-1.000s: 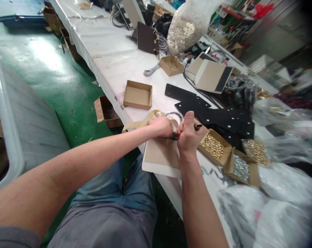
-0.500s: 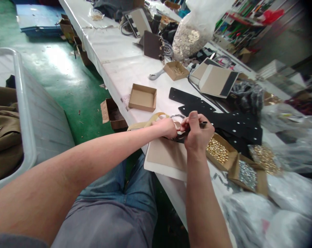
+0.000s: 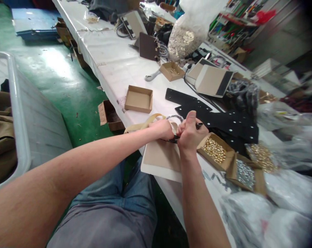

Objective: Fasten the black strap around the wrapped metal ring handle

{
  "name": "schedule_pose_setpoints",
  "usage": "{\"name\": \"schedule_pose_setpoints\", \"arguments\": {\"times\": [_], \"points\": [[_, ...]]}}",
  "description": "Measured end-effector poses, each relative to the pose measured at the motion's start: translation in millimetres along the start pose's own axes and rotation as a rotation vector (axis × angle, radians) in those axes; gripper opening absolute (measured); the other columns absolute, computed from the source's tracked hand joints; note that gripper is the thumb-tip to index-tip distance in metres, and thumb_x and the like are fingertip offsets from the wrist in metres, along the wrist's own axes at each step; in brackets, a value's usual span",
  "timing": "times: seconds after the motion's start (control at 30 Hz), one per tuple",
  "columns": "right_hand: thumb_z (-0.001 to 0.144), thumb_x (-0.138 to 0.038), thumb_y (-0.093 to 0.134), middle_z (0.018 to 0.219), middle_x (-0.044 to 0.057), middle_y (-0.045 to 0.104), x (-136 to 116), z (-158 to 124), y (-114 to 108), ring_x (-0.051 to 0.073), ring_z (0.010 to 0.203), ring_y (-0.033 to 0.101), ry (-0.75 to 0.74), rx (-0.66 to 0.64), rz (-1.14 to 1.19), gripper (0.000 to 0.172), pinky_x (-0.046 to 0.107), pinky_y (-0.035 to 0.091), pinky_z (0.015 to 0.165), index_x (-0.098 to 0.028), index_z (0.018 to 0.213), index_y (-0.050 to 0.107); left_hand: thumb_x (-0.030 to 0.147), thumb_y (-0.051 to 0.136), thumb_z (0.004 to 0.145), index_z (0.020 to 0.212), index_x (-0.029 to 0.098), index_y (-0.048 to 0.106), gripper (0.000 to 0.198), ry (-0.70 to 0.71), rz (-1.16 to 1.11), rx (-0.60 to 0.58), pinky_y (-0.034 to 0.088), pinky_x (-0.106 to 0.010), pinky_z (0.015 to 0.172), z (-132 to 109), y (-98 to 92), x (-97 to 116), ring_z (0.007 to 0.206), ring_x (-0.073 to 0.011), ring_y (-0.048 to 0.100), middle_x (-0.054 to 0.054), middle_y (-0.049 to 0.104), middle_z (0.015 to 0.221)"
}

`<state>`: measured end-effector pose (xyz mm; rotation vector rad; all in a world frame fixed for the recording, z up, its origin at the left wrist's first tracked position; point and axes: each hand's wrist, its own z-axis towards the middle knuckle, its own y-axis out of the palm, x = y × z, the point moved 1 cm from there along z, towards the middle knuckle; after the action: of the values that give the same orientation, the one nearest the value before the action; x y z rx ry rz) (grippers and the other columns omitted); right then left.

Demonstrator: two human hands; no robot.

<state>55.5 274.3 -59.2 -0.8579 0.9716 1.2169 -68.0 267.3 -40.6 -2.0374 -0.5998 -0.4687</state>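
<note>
My left hand is closed at the upper edge of a stiff beige panel with a white border. Its fingertips are hidden, so what they pinch does not show clearly. My right hand is wrapped around a slim dark tool, thumb raised, the tool's dark end poking out at the right. A dark strip lies between the two hands, over the panel. Beside my left hand curves a yellowish strap, with a grey cord loop behind.
Cardboard trays of gold fittings and silver fittings stand right of my hands. Punched black pieces lie behind them. A shallow cardboard box sits further left. Plastic bags crowd the right; a grey bin stands left.
The whole view has shifted slightly, with most things now further left. My right hand has turned a little and sits closer to my left; both keep their grip at the panel.
</note>
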Motion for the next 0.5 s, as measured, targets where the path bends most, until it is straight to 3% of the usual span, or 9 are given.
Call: {"name": "schedule_pose_setpoints", "arguments": {"times": [0.2,0.3,0.5], "points": [[0.107,-0.069,0.073,0.052,-0.010,0.028,-2.4,5.4,-14.9,0.009,0.039,0.027,0.094,0.079,0.148,0.072,0.025,0.027,0.033,-0.028,0.064,0.032,0.036,0.088,0.075,0.132,0.024,0.081,0.059,0.003,-0.041,0.005,0.059,-0.050,0.114,2.1,2.2,-5.7,0.140,-0.0427,0.069,-0.016,0.077,0.147],[0.107,-0.068,0.074,0.052,-0.009,0.030,-4.2,-1.7,-15.0,0.009,0.039,0.030,0.069,0.068,0.118,0.070,0.026,0.029,0.034,-0.028,0.063,0.038,0.035,0.087,0.075,0.134,0.023,0.081,0.060,0.005,-0.054,0.009,0.058,-0.049,0.116,5.0,3.3,-6.3,0.140,-0.0414,0.068,-0.017,0.075,0.150],[0.104,-0.070,0.076,0.050,-0.007,0.038,1.8,3.0,7.9,0.010,0.038,0.036,0.073,-0.007,-0.044,0.069,0.026,0.029,0.033,-0.028,0.062,0.041,0.047,0.085,0.082,0.135,0.025,0.079,0.058,0.056,-0.033,0.046,0.052,-0.052,0.124,4.6,5.8,-8.9,0.147,-0.0392,0.062,-0.017,0.071,0.155]]}}
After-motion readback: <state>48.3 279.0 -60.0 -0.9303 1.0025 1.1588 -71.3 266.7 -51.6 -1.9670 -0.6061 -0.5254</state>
